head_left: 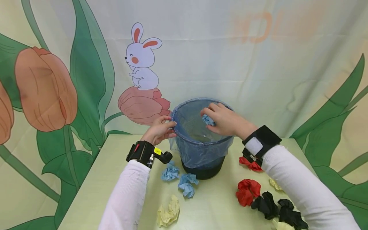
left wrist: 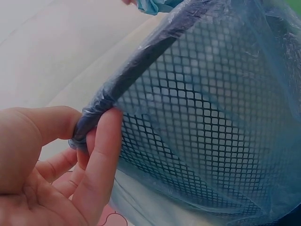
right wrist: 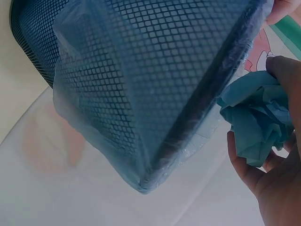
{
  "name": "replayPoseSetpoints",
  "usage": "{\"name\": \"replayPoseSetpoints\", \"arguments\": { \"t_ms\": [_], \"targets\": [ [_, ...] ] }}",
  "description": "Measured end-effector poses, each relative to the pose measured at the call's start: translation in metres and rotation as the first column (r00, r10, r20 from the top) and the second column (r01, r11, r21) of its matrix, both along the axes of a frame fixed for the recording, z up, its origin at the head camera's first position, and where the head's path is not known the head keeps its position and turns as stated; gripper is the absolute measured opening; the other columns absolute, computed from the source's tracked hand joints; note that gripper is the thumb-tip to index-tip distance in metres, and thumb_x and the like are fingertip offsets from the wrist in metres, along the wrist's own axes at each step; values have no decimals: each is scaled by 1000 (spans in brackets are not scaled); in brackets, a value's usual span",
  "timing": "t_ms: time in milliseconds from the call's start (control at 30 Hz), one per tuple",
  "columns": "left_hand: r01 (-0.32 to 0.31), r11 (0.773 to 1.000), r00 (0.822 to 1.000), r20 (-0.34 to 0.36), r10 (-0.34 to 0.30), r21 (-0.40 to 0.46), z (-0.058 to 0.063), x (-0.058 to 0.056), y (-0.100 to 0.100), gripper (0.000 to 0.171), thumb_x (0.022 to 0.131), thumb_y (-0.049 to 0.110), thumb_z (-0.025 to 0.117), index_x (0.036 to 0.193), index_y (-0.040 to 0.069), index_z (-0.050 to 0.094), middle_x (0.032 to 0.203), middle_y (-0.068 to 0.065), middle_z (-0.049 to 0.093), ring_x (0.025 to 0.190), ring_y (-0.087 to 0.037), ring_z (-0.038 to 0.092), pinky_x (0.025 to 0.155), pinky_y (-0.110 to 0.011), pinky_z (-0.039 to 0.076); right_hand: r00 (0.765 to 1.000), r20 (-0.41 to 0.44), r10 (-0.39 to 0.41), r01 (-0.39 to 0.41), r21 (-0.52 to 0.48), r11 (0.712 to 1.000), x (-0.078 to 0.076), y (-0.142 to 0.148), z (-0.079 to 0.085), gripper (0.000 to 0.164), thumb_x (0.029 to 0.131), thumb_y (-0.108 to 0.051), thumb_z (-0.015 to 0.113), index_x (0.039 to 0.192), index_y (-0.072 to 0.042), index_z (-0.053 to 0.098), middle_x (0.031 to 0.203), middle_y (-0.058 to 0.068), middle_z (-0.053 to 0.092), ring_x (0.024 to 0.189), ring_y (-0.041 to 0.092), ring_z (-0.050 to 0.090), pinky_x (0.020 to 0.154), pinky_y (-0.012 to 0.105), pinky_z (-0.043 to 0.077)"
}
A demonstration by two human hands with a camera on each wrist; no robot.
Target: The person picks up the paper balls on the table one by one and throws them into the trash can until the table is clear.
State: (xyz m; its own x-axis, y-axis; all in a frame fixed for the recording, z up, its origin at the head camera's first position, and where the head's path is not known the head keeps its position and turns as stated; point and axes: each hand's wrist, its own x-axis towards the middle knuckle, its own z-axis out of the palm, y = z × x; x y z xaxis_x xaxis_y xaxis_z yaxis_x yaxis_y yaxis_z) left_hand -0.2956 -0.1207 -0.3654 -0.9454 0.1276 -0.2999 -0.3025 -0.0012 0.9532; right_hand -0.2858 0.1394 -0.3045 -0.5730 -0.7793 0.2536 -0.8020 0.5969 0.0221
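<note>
A dark mesh wastebasket (head_left: 203, 172) stands upright on the table, lined with a thin blue plastic bag (head_left: 191, 153) folded over its rim. My left hand (head_left: 159, 130) pinches that rim on its left side; in the left wrist view thumb and fingers close round the bag-covered edge (left wrist: 96, 106). Above the basket's mouth my right hand (head_left: 222, 119) grips a crumpled blue paper ball (head_left: 208, 120). The right wrist view shows this paper ball (right wrist: 258, 115) between the curled fingers and thumb, beside the rim.
Blue crumpled papers (head_left: 170, 172) lie left and in front of the basket, a pale yellow one (head_left: 168, 212) nearer me. On the right are red (head_left: 248, 192) and black (head_left: 265, 205) crumpled papers, with yellow ones (head_left: 275, 184) near my forearm. A printed curtain (head_left: 201, 64) hangs behind the table.
</note>
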Motion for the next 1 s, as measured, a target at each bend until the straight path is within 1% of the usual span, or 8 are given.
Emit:
{"name": "replayPoseSetpoints", "arguments": {
  "t_ms": [167,300,400,467,567,667,833,1000],
  "targets": [
    [8,1000,1000,3,-8,1,1,0,0,42,94,12,51,132,9,33,130,-10,36,73,-17,47,68,-26,56,1000,12,-3,3,-3,1000,0,1,-1,53,85,-23,65,132,-11,43,115,11,51,99,27,49,84,40,45],
    [5,1000,1000,1,-5,1,0,0,-1,42,94,12,52,131,9,34,133,-9,35,74,-17,47,68,-26,56,1000,14,4,-4,-8,1000,-1,2,-2,62,85,-25,66,138,-13,38,119,11,49,103,28,49,87,41,45],
    [2,1000,1000,0,-2,-4,0,0,0,41,94,12,52,131,9,34,133,-9,36,75,-17,47,69,-26,56,1000,11,10,-10,-11,1000,-2,3,-3,68,84,-28,67,141,-15,33,129,12,46,113,31,46,94,44,43],
    [2,1000,1000,2,-2,-6,0,0,0,40,93,12,52,130,9,35,131,-9,37,75,-18,47,69,-26,56,1000,7,-1,1,-6,1000,-3,3,-4,70,84,-32,66,143,-16,30,137,13,40,123,34,41,99,48,39],
    [3,1000,1000,4,-3,-9,0,0,0,39,94,12,52,129,9,35,126,-9,38,76,-17,47,69,-26,56,999,7,-41,41,14,999,-2,3,-5,71,86,-38,61,145,-20,26,146,12,32,133,37,30,103,54,34],
    [1,1000,1000,4,-1,-6,0,0,-1,39,94,12,52,129,9,35,125,-9,39,76,-17,47,68,-25,56,997,10,-81,81,33,996,-2,4,-6,70,88,-43,57,146,-24,24,149,10,27,136,39,22,103,58,30],
    [2,1000,1000,-3,-2,-2,0,1,-1,42,94,12,52,131,8,34,133,-10,35,76,-18,47,68,-25,56,995,6,-104,103,55,993,-1,6,-8,67,89,-45,54,146,-24,25,149,9,28,137,37,21,101,60,31],
    [-6,1000,1000,-1,6,-6,0,0,0,41,94,12,52,130,9,35,135,-9,35,78,-18,47,68,-25,56,992,-3,-128,128,48,991,-2,12,-7,64,90,-42,54,145,-22,28,147,10,30,134,35,28,99,61,33]
  ]
}}
